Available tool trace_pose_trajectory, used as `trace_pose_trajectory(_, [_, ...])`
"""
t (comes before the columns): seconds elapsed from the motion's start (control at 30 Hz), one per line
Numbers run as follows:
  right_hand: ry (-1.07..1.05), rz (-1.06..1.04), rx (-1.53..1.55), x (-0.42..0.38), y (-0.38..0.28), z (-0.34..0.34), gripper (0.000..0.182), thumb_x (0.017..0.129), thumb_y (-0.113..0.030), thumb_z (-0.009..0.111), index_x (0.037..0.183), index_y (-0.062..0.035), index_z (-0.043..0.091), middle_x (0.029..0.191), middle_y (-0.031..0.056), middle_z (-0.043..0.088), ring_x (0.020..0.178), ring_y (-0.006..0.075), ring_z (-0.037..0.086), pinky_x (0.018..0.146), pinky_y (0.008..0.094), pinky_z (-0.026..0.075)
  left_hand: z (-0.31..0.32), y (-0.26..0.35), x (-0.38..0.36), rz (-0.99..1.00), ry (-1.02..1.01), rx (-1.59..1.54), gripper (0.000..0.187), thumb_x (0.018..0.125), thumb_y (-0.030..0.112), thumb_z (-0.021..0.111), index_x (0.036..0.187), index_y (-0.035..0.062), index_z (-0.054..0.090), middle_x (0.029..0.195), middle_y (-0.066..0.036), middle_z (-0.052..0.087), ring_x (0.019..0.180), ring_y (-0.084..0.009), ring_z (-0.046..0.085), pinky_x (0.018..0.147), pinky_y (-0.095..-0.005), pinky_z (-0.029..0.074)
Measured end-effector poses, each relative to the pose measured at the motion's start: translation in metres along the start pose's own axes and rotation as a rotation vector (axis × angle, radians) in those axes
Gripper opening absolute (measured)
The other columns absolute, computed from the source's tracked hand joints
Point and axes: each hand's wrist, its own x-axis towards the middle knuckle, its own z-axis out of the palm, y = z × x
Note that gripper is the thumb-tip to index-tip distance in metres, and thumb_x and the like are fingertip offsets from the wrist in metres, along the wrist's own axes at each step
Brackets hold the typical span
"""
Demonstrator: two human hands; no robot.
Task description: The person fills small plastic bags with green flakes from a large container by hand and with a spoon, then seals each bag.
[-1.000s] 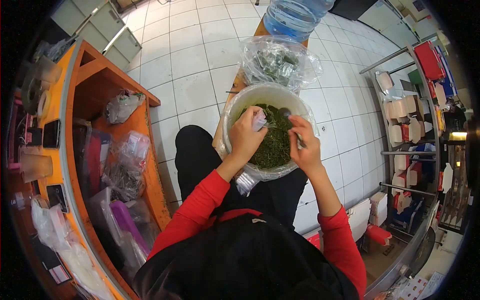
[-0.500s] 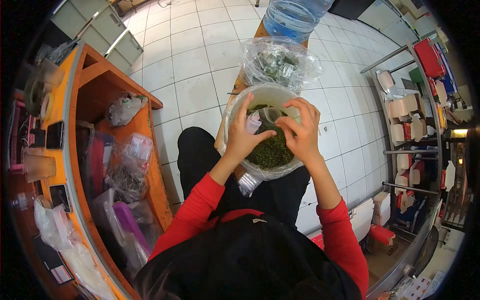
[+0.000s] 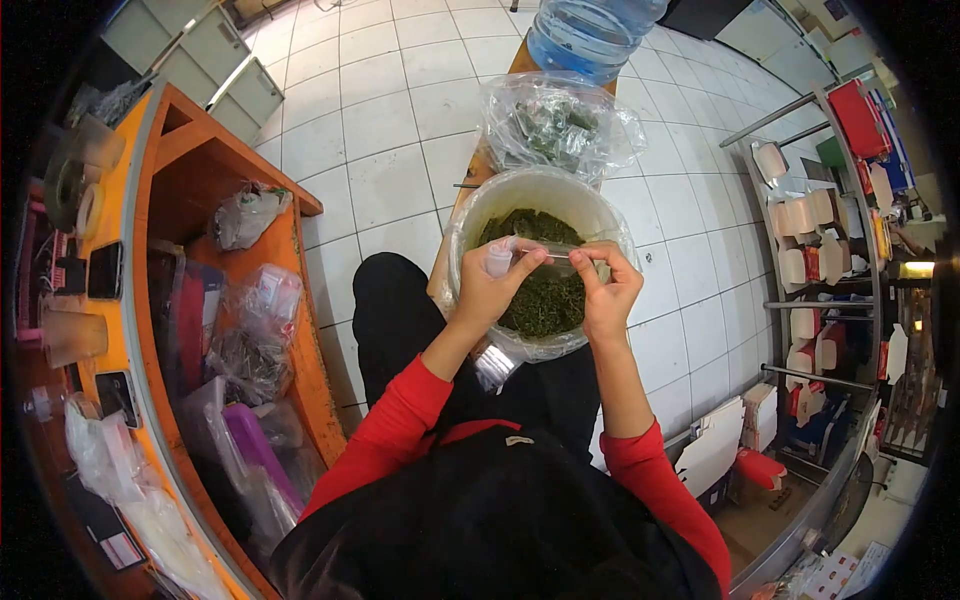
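Note:
My left hand (image 3: 487, 286) is closed, with a whitish translucent plastic bundle (image 3: 498, 259) in its palm. Its thumb and forefinger also pinch one end of a small, thin clear plastic piece (image 3: 558, 253). At the other end, my right hand (image 3: 611, 292) grips the same piece between thumb and fingers, so it is stretched level between both hands. I cannot tell exactly what the piece is. Both hands are over a round tub (image 3: 605, 205) lined with clear plastic. Finely chopped green herbs (image 3: 545, 305) lie inside it, partly covered by my hands.
Beyond the tub, a clear bag of green leaves (image 3: 560, 130) and a large blue water bottle (image 3: 590, 40) stand on a wooden bench (image 3: 480, 165). An orange cabinet (image 3: 310, 400) holding plastic bags is at left. A metal rack (image 3: 825, 380) with food boxes is at right.
My hands have come closer together and lower over the tub. The clear plastic, a curved loop before, is now drawn straight between my fingertips.

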Motion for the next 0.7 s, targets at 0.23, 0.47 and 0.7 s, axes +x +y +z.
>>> trace_pose_trajectory(0.23, [-0.207, 0.095, -0.04, 0.003, -0.041, 0.015, 0.007, 0.074, -0.001, 0.072, 0.077, 0.0022, 0.066, 0.076, 0.0059, 0.065, 0.075, 0.014, 0.058, 0.071, 0.0268, 0.044, -0.002, 0.006, -0.003, 0.183, 0.062, 0.34, 0.012, 0.086, 0.011, 0.067, 0.09, -0.0002, 0.066, 0.077, -0.004, 0.066, 0.073, -0.0089, 0.058, 0.069, -0.0235, 0.046])
trace_pose_trajectory(0.47, [-0.342, 0.168, -0.024, 0.016, -0.033, 0.002, 0.002, 0.077, -0.001, 0.069, 0.078, 0.0007, 0.069, 0.077, 0.0055, 0.066, 0.069, 0.0103, 0.061, 0.062, 0.0218, 0.045, -0.006, 0.001, -0.002, 0.064, 0.007, -0.032, 0.017, 0.083, 0.012, 0.069, 0.096, 0.0001, 0.066, 0.08, -0.005, 0.066, 0.07, -0.0099, 0.059, 0.065, -0.0241, 0.046])
trace_pose_trajectory(0.7, [-0.084, -0.065, -0.159, 0.083, -0.038, -0.01, 0.032, 0.086, -0.004, 0.059, 0.117, 0.0006, 0.054, 0.099, 0.0127, 0.065, 0.083, 0.0176, 0.064, 0.066, 0.0263, 0.049, -0.028, 0.005, 0.011, -0.386, 0.088, -0.562, 0.032, 0.089, 0.02, 0.058, 0.114, 0.0027, 0.049, 0.115, -0.014, 0.058, 0.094, -0.0194, 0.061, 0.082, -0.0326, 0.052])
